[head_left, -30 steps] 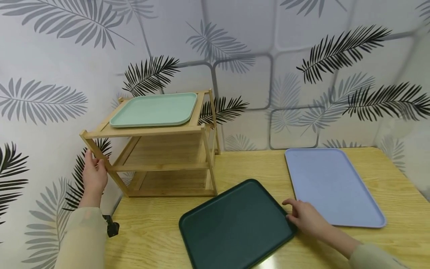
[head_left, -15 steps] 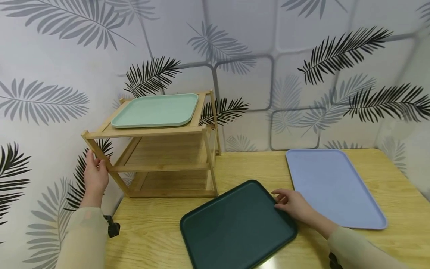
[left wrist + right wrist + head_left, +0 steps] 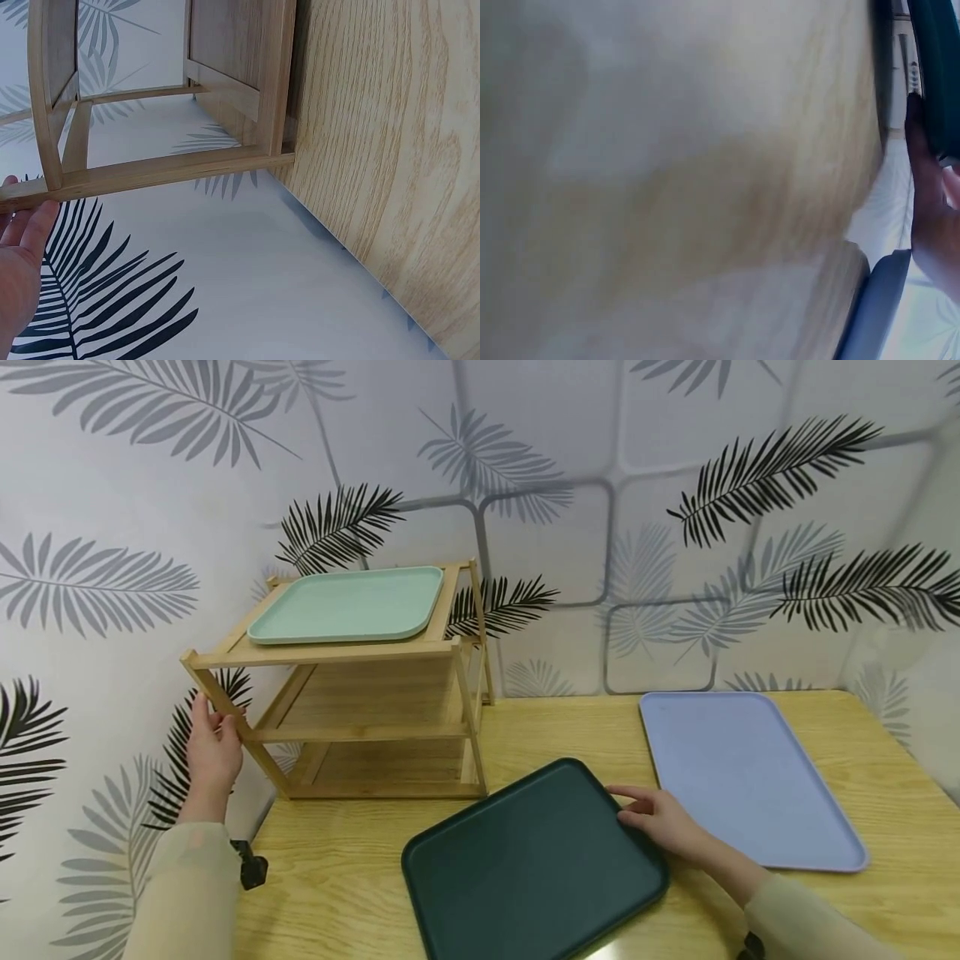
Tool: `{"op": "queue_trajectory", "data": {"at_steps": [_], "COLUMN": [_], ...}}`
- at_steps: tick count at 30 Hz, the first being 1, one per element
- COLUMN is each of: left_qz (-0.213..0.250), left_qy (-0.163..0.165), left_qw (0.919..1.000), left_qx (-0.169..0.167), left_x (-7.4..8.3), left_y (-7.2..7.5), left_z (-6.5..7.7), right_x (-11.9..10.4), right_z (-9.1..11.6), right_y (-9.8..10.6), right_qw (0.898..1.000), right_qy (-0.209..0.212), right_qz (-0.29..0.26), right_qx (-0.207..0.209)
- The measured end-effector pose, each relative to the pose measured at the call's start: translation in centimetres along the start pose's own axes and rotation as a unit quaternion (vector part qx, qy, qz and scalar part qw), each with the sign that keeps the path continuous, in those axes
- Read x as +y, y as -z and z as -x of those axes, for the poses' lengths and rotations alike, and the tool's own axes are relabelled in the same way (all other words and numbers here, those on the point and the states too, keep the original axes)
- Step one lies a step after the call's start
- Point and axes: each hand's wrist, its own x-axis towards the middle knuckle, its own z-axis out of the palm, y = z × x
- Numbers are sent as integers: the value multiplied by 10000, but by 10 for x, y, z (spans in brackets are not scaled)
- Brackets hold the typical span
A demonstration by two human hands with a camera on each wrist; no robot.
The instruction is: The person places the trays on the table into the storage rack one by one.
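In the head view my left hand [image 3: 212, 756] grips the front left leg of a three-tier wooden rack [image 3: 360, 737]. The left wrist view shows the left fingertips at that slanted leg [image 3: 165, 171], the rest of the hand cut off by the frame. A dark green rectangular tray [image 3: 532, 864] lies turned at an angle in front of the rack. My right hand [image 3: 663, 821] holds this tray by its right edge, thumb over the rim. From the right wrist, fingers [image 3: 922, 161] show against the green tray's side [image 3: 939, 67], partly cut off.
On the rack's top tier lies a mint green tray [image 3: 348, 603]. A lavender-blue tray [image 3: 742, 772] rests on the wooden table [image 3: 555, 727] at the right. The patterned wall [image 3: 540, 435] stands close behind and left of the rack.
My right hand has moved left and slightly up along the green tray's edge and taken hold there. The left hand stays on the rack's leg.
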Motion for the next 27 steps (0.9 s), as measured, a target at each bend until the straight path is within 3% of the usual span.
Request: {"op": "queue_trajectory", "data": {"at_steps": [5,9,23,27], "left_qz": [-23,-34,89,158], "left_qy": [12,-5,-173,-181], "left_qw": [10000,10000,9998,9997], "left_qx": [10,11,-81,-101], "left_x": [-1,-2,-6,-4], "left_y": [0,0,0,1], "left_z": [0,-1,1,2], "right_x": [-3,-5,-19,-31], "right_z": [12,20,46,53], "right_y": [5,4,-13,-24], "right_qw": [9867,9701,9487,9364], "right_qy": [-222,-253,-273,-272], "right_qz": [-1552,-2352,-3139,-3493], "right_qx": [-438,-541,-253,-177]}}
